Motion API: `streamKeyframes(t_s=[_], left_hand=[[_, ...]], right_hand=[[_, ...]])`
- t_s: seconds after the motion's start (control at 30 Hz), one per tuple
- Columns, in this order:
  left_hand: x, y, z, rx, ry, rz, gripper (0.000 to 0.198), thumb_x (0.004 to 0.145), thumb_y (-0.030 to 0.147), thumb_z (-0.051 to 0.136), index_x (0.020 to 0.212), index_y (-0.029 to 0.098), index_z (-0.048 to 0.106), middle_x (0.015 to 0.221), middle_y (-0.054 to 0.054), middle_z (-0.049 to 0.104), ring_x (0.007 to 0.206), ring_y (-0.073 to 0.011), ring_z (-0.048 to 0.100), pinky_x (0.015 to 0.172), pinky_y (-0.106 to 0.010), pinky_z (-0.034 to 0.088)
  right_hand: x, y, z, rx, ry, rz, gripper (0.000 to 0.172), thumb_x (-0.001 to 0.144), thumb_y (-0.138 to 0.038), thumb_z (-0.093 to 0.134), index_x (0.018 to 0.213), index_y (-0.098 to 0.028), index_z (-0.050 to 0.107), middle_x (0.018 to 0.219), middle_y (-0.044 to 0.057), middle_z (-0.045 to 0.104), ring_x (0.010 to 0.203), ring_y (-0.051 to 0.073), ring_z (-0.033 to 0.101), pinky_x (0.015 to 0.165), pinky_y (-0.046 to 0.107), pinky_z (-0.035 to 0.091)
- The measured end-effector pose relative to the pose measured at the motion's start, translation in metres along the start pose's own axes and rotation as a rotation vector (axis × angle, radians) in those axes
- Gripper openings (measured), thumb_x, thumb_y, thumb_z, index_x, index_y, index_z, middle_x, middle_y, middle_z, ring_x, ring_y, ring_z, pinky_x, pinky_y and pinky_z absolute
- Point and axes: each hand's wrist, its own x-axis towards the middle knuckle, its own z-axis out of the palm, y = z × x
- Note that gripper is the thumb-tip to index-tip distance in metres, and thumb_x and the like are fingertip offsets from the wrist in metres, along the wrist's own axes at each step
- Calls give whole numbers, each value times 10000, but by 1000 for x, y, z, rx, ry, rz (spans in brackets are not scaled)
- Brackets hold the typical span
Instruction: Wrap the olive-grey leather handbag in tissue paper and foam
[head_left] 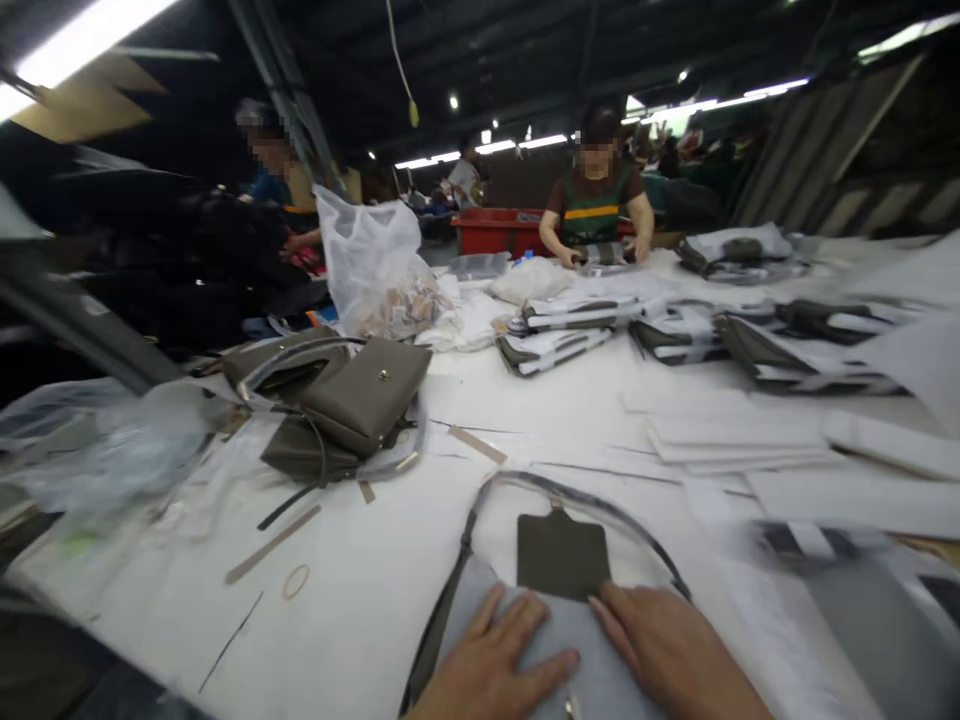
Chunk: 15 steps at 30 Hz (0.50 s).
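Under splayed L hand (495,665) & flat R hand (667,640) lies bag (566,625), prob. paper-covered.

My left hand (501,648) lies palm down, fingers spread and pointing forward, thumb stretched out toward my right. My right hand (651,625) is angled inward, back upward, fingers close together; their undersides are hidden, so I can't tell their grip. My hands sit near each other, apart.
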Motion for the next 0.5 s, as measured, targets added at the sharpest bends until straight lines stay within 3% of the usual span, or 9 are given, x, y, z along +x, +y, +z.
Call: streamKeyframes(t_s=[0.1,0.2,0.37,0.43,0.5], left_hand=[[-5,3,0,30,15,0,748,890,634,497,1520,338,226,1572,-134,299,1431,-324,303,1174,-573,210],[-8,9,-4,46,25,0,750,883,610,528,1518,338,235,1571,-122,295,1434,-317,291,1186,-557,177],[-6,13,-5,75,32,6,712,882,569,553,1499,328,293,1534,-128,325,1421,-315,303,1181,-556,178],[-5,14,-6,86,28,9,685,890,554,545,1491,319,313,1513,-135,340,1409,-313,319,1176,-559,184],[-4,15,-6,96,32,14,659,901,545,531,1484,312,330,1492,-137,358,1395,-310,338,1172,-561,193]], right_hand=[[1,-11,-13,-104,-174,34,351,1021,-333,341,872,-213,635,739,54,688,705,242,669,643,353,476],[11,-14,-31,-105,-250,34,315,1018,-352,389,887,-191,626,785,61,696,742,235,667,658,321,443],[41,-17,-49,24,-153,84,197,993,-281,480,997,-158,633,987,89,697,966,219,630,831,294,436],[59,-19,-46,54,-118,132,225,982,-256,497,1097,-124,638,1110,132,680,1086,243,591,919,315,413],[77,-19,-39,81,-133,180,293,967,-297,524,1155,-108,646,1138,147,681,1089,259,599,920,327,423]])
